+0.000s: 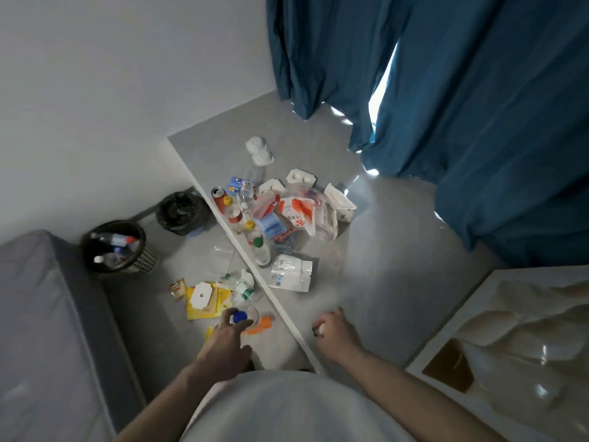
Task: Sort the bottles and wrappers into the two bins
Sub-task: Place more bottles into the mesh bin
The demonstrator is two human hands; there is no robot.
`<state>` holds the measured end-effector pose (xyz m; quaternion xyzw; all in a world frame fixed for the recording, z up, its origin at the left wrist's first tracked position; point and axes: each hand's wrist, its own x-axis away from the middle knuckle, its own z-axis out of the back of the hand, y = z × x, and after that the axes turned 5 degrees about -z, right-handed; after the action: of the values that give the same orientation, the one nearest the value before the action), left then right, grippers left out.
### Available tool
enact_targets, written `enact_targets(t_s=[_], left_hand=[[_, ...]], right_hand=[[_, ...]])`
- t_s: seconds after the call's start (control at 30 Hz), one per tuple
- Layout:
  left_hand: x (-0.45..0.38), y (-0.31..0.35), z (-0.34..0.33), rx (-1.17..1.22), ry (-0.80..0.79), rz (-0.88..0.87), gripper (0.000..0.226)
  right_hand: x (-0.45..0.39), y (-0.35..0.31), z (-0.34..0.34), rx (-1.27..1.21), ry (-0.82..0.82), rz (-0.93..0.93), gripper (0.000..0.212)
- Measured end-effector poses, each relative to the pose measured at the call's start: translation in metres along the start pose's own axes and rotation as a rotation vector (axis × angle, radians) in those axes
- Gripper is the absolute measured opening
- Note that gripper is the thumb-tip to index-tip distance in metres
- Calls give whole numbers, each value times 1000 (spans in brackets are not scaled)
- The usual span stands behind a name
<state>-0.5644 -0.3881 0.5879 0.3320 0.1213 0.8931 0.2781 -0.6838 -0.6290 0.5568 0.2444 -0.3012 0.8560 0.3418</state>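
Litter lies in a pile on the grey floor: a red can (219, 199), a green-capped bottle (260, 251), a white bag with orange print (299, 212), a silver pouch (290, 273) and a yellow wrapper (207, 299). A clear bottle with a blue cap (241, 316) lies nearest me. My left hand (223, 342) reaches over it, fingers extended and touching beside the cap. My right hand (334, 334) is curled around a small white object (322, 328) near the floor. A woven bin (140, 263) at the left holds several bottles. Behind it stands a black-bagged bin (181, 213).
A pale floor strip (287, 317) runs diagonally between my hands, through the litter. A grey padded seat (41, 314) fills the left. Blue curtains (478, 122) hang at the back right. A white box with clear packaging (510, 330) stands at the right.
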Motion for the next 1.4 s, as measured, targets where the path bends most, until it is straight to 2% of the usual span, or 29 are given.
enact_targets(t_s=[0.2,0.5,0.7,0.87,1.07,1.23,1.4], left_hand=[[43,-45,12,131,129,161,59],[97,-152,58,180,182,153,64],[122,-252,99,140,175,161,61],[118,-301,130,137,170,153,57],[90,-324,163,162,173,132,54],[75,-349,193,208,243,191,50],[72,-385,227,261,306,326,56]], right_hand=[[0,-64,-3,65,5,75,12],[15,-171,-67,110,-19,77,11],[26,-250,-100,8,12,39,6],[29,-296,-105,-57,46,47,13],[2,-341,-95,-118,53,57,15],[-44,-388,-90,-66,5,89,16],[-79,-440,-87,-14,-51,139,14]])
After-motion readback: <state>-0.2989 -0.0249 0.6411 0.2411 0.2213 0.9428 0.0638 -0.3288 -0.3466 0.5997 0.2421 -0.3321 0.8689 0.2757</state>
